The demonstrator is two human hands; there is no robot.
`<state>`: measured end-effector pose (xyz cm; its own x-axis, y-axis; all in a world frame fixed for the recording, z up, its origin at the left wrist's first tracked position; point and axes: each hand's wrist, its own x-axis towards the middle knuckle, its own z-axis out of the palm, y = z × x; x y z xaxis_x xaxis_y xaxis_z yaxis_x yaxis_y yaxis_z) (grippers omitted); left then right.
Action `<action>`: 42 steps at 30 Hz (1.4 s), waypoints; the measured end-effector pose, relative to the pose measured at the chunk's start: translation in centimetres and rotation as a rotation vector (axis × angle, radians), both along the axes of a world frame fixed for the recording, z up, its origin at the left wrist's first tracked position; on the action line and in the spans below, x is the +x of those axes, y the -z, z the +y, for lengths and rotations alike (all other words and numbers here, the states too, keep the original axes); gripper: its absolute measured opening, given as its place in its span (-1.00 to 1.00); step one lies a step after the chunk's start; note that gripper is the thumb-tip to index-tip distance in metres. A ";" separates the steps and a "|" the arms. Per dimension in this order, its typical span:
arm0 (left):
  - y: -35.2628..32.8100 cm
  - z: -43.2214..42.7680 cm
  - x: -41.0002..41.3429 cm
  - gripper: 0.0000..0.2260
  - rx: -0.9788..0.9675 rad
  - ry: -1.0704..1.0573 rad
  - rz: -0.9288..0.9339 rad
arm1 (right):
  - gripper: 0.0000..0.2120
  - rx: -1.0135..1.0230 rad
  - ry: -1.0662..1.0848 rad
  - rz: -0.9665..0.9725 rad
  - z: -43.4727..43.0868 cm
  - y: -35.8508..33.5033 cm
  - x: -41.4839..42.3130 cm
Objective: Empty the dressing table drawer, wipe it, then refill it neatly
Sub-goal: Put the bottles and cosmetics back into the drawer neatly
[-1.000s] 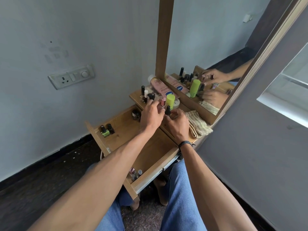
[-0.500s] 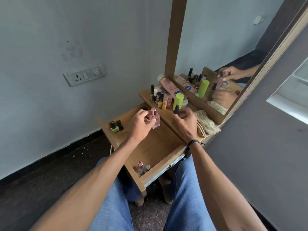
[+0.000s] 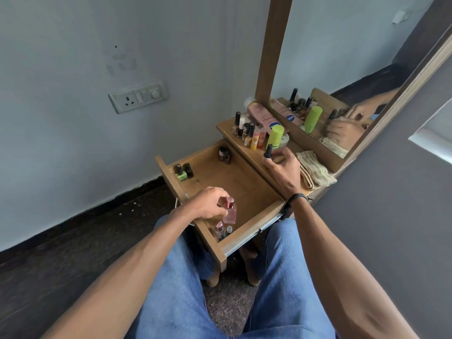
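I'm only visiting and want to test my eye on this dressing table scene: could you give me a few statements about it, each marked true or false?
1. The drawer is pulled open. True.
2. The left hand holds a pink bottle over the drawer. True.
3. The right hand is empty. False: it holds a small black-capped bottle at the edge of the tabletop.
4. The folded cloth lies inside the drawer. False: it lies on the tabletop, below the mirror.
5. A green nail polish bottle stands in a far corner of the drawer. True.
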<state>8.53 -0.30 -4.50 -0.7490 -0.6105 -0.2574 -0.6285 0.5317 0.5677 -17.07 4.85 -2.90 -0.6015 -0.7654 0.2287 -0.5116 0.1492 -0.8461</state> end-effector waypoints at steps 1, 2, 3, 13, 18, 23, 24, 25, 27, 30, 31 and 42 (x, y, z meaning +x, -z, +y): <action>0.1 0.0 0.0 -0.69 0.011 0.015 -0.020 | -0.80 0.003 -0.004 0.002 0.0 0.0 0.0; 0.3 0.0 0.0 -0.69 0.020 0.027 -0.041 | -0.80 0.008 -0.007 0.004 0.0 0.0 0.0; 0.4 0.0 0.0 -0.69 0.027 0.040 -0.063 | -0.79 0.011 -0.008 0.005 0.0 0.0 0.0; 0.0 -0.2 0.1 -0.53 0.081 0.165 -0.144 | -0.76 0.037 -0.020 0.005 0.0 -0.1 0.1; 0.0 -0.2 0.2 -0.57 0.160 0.174 -0.132 | -0.77 0.046 -0.025 0.019 0.1 -0.1 0.1; -0.1 -0.3 0.3 -0.60 0.186 0.168 -0.125 | -0.76 0.054 -0.032 0.019 0.1 -0.1 0.1; -0.1 -0.3 0.4 -0.59 0.197 0.169 -0.131 | -0.76 0.056 -0.033 0.019 0.1 -0.1 0.1; -0.2 -0.4 0.4 -0.59 0.209 0.174 -0.140 | -0.76 0.058 -0.032 0.020 0.1 -0.1 0.2; -0.2 -0.5 0.4 -0.57 0.232 0.184 -0.163 | -0.76 0.064 -0.033 0.022 0.1 -0.2 0.2; -0.3 -0.3 0.3 -0.52 0.263 0.150 -0.170 | -0.76 0.069 -0.034 0.023 0.2 -0.3 0.3; -0.4 -0.2 0.2 -0.49 0.276 0.124 -0.172 | -0.76 0.068 -0.032 0.023 0.2 -0.3 0.3; 0.6 -0.1 0.4 -0.51 0.292 -0.077 0.009 | -0.73 0.060 -0.042 0.009 0.2 -0.5 0.3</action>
<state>8.98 -0.42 -5.14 -0.7063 -0.5668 -0.4241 -0.6551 0.2963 0.6950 -16.73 5.10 -2.42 -0.5663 -0.8027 0.1868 -0.5261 0.1777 -0.8316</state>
